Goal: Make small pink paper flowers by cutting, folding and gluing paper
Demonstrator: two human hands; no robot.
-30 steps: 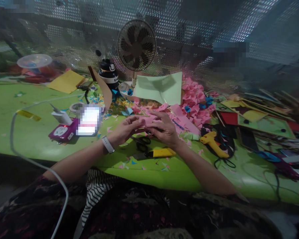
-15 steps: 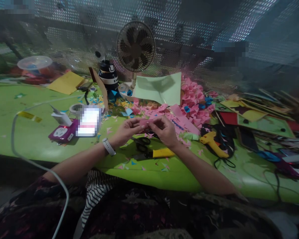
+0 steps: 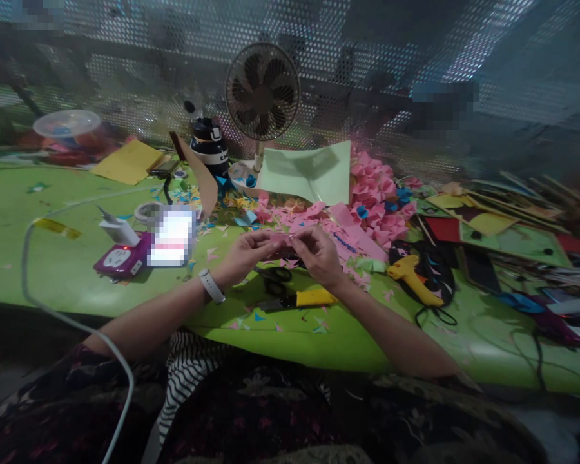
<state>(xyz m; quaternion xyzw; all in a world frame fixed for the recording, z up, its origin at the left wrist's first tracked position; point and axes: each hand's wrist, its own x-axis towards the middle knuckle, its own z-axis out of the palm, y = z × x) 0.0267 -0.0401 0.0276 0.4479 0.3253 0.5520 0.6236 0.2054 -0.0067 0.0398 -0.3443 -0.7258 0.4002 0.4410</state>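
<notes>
Over the green table (image 3: 53,264), left hand (image 3: 244,258) pinching pink paper (image 3: 281,238), right hand (image 3: 321,259) pinching its other end

Scissors (image 3: 276,278) down on the table (image 3: 53,258), and everything lines up around them! Knife (image 3: 319,298) just in front, on the person's side. Just beyond the scissors, the left hand (image 3: 245,256) and right hand (image 3: 319,255) have a piece of paper (image 3: 281,238) between them. Over to the scissors' left, there's the phone (image 3: 171,238), and farther left, the power socket (image 3: 120,261). Swing right of the scissors: glue gun (image 3: 415,283)! Well behind them, a sheet (image 3: 304,173), with the bottle (image 3: 209,147) behind-left and the paper pile (image 3: 377,187) behind-right.
</notes>
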